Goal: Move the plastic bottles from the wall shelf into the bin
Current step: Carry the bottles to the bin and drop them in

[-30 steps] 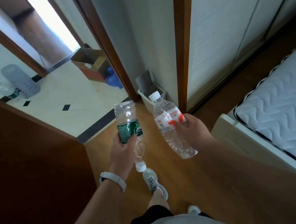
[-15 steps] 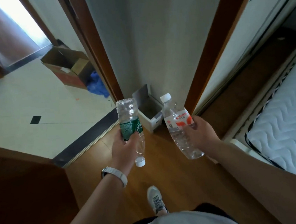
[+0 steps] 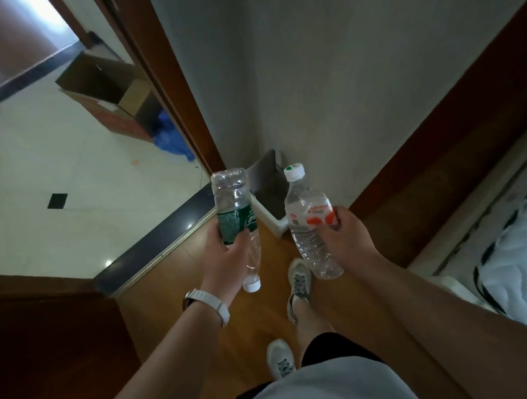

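Now both bottles are off the shelf and in hand, at the centre of the frame. The left hand wraps its fingers round the green-labelled bottle, which is upside down, cap towards the floor. The right hand grips the red-labelled bottle at its label, cap up and tilted. The bin stands on the floor in the wall corner just behind them, with its grey lid raised.

The likely trouble is the bin's narrow mouth. Two bottles dropped together from this height could strike the rim or each other and roll away across the wooden floor, or knock the light bin over. The bottles themselves also hide part of the opening, so aiming is harder.

Compared with half a second ago, the person has stepped nearer. The bin now sits directly behind the bottles, one shoe is forward beneath them, and both grips are unchanged.
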### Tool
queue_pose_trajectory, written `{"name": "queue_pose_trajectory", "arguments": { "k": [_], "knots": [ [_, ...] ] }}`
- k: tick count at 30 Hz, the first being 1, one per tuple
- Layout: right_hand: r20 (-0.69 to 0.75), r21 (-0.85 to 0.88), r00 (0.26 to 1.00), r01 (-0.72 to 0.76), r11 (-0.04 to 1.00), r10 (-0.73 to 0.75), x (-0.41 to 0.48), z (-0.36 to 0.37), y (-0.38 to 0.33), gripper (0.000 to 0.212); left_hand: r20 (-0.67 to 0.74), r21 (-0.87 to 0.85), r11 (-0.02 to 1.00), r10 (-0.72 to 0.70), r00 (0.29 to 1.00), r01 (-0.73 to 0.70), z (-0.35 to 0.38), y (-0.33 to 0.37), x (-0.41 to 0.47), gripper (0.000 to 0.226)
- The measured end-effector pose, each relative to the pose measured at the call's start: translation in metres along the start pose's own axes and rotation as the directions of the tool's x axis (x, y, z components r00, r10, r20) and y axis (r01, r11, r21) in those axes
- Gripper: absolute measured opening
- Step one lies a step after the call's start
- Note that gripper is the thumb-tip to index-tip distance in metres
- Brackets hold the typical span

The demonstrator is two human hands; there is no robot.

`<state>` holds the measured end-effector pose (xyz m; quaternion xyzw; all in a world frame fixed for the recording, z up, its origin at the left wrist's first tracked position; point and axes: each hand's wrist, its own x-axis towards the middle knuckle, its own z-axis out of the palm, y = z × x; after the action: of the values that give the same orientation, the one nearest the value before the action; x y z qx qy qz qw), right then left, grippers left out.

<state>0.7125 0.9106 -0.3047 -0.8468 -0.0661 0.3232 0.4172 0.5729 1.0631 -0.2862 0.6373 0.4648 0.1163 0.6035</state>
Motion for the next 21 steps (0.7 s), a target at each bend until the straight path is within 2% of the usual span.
{"name": "queue_pose_trajectory", "arguments": {
  "k": [5,9,12,15,21],
  "knots": [
    [0.037,0.010,0.997,-0.072,0.997,0.072,0.079,0.010,-0.016,0.024,-0.051,0.053,0.996,-0.064,0.997,0.067,0.021,0.018,0.060,0.018],
    [0.048,0.006,0.996,-0.073,0.997,0.073,0.139,0.021,-0.023,0.023,-0.042,0.157,0.984,-0.074,0.996,0.080,0.037,0.026,0.110,0.019],
    [0.040,-0.018,0.996,-0.076,0.997,0.077,0.172,0.028,-0.026,0.019,-0.055,0.169,0.982,-0.074,0.996,0.082,0.049,0.024,0.140,0.016],
    [0.035,-0.006,0.995,-0.091,0.996,0.091,0.198,0.035,-0.023,0.020,-0.038,0.137,0.981,-0.133,0.990,0.137,0.063,0.005,0.171,0.018],
    [0.016,-0.101,0.994,-0.106,0.989,0.108,0.253,0.071,0.012,0.018,-0.021,0.146,0.969,-0.200,0.979,0.201,0.098,-0.058,0.240,0.031]
  ]
}}
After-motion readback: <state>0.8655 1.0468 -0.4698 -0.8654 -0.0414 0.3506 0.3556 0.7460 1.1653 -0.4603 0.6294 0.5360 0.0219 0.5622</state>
